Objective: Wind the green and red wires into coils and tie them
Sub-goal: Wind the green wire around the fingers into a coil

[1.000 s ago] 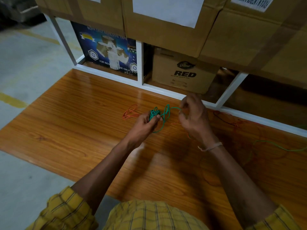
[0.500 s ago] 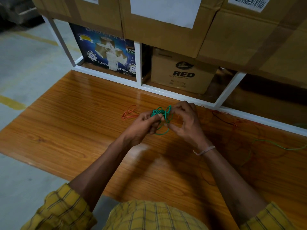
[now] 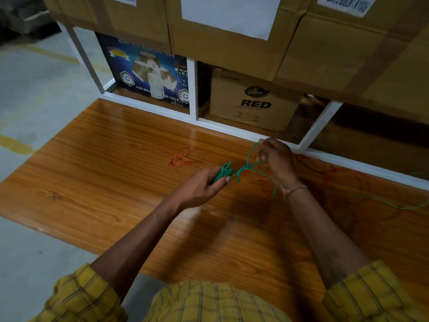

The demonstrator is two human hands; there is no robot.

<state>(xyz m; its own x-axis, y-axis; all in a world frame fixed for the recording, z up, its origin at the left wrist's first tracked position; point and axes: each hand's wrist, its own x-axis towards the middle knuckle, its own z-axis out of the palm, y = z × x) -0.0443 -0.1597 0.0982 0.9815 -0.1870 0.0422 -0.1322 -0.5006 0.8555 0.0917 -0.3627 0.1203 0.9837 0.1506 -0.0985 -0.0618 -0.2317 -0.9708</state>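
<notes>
The wooden table (image 3: 97, 173) carried it all. Near its back edge the left hand (image 3: 201, 185) had its grip curled round a bunched green wire coil (image 3: 223, 173), and the right hand (image 3: 276, 159) pinched the green strand stretching off it, pretty taut. A loose red wire (image 3: 180, 159) lay toward the back edge, left of the hands.

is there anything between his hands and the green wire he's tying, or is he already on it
Nothing visible stands between them. The left hand grips the green coil, and the right hand pinches the loose end of the same wire. Loose red wire lies on the wooden table under the right hand, not blocking either grip.
</notes>
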